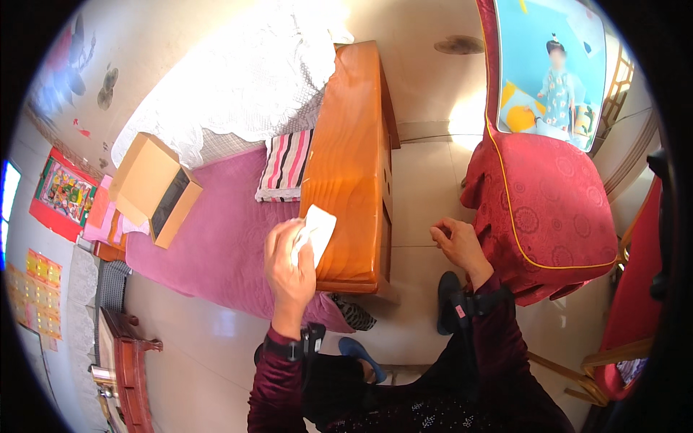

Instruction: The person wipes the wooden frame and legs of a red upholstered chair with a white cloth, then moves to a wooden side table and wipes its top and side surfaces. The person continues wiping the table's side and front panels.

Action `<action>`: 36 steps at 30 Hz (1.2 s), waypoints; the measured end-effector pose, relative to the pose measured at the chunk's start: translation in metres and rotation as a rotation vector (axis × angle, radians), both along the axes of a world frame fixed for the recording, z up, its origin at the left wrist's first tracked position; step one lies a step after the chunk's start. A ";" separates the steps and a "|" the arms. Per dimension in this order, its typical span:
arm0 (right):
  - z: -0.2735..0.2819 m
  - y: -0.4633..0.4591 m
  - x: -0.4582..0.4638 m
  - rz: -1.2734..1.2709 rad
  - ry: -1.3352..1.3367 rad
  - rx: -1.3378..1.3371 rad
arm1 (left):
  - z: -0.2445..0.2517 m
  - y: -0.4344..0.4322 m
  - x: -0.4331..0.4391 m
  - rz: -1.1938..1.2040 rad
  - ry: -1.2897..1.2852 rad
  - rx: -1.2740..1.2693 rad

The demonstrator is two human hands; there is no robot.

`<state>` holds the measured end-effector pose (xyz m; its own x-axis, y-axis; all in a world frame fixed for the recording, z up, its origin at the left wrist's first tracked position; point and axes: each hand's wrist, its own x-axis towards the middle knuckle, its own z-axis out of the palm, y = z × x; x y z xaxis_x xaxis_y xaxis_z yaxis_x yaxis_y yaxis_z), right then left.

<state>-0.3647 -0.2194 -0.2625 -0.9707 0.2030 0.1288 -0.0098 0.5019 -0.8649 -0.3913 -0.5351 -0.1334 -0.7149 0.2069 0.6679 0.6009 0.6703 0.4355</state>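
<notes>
My left hand (291,260) is closed on a folded white cloth or tissue (322,230), near the front end of an orange-brown wooden cabinet (346,162). Whether the cloth touches the cabinet top, I cannot tell. To the right of the cabinet, my right hand (457,243) hangs over the floor with its fingers curled and nothing visible in them. Beside it stands a chair with a red patterned cover (563,205). A striped folded cloth (284,165) lies against the cabinet's left side, on a bed with a pink cover (233,233).
An open cardboard box (178,216) sits on the bed, near white lace fabric (243,81). A large photo print (514,65) leans on the covered chair. At the lower left is a reddish wooden cabinet (132,373); a wooden-armed chair (612,357) stands at the lower right.
</notes>
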 end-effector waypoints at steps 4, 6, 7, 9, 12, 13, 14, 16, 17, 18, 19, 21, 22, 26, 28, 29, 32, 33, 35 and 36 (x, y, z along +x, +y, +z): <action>0.006 0.003 0.005 -0.022 -0.112 -0.061 | -0.014 0.013 0.046 0.118 0.158 -0.238; 0.008 0.002 0.004 0.014 -0.024 -0.002 | -0.019 0.031 0.061 0.126 0.170 -0.320; 0.008 0.000 0.003 0.038 -0.007 -0.009 | -0.019 0.040 0.064 0.086 0.181 -0.357; 0.007 -0.004 0.000 0.036 0.002 0.027 | -0.013 0.052 0.055 0.051 0.167 -0.369; 0.003 -0.008 -0.003 0.045 -0.010 0.044 | 0.008 0.049 0.026 -0.073 0.058 -0.308; 0.003 -0.008 -0.003 0.066 -0.005 0.031 | 0.014 0.046 0.019 -0.069 0.003 -0.304; 0.003 -0.009 -0.003 0.056 0.007 0.058 | 0.018 0.045 0.014 -0.041 -0.018 -0.233; 0.006 -0.008 0.000 0.047 -0.017 0.055 | 0.023 0.040 0.009 -0.001 -0.060 -0.105; 0.010 -0.007 0.004 0.038 0.016 -0.065 | 0.024 0.038 0.011 -0.002 -0.075 -0.075; 0.015 -0.008 0.008 0.024 -0.012 -0.206 | 0.023 0.036 0.015 -0.025 -0.081 -0.057; 0.023 -0.010 0.012 -0.021 -0.121 -0.356 | 0.023 0.033 0.019 -0.025 -0.123 -0.042; 0.043 -0.016 0.023 0.156 -0.039 -0.517 | 0.020 0.029 0.025 -0.066 -0.044 -0.017; 0.054 -0.021 0.030 0.215 -0.067 -0.604 | 0.018 0.027 0.028 -0.073 -0.015 -0.003; 0.101 -0.069 0.042 0.232 0.191 -0.428 | 0.002 0.026 0.032 -0.034 0.088 0.062; 0.119 -0.085 0.037 0.204 0.291 -0.271 | -0.008 0.026 0.034 0.005 0.092 0.057; 0.126 -0.092 0.034 0.189 0.319 -0.204 | -0.012 0.026 0.036 -0.004 0.063 0.084; 0.139 -0.104 0.023 0.194 0.480 -0.049 | -0.020 0.023 0.036 -0.054 -0.022 0.181; 0.142 -0.107 0.019 0.224 0.536 0.030 | -0.021 0.023 0.036 -0.062 -0.039 0.230; 0.145 -0.110 0.009 0.291 0.579 0.182 | -0.020 0.023 0.035 -0.073 -0.072 0.323; 0.146 -0.113 0.002 0.285 0.518 0.277 | -0.019 0.022 0.036 -0.071 -0.048 0.258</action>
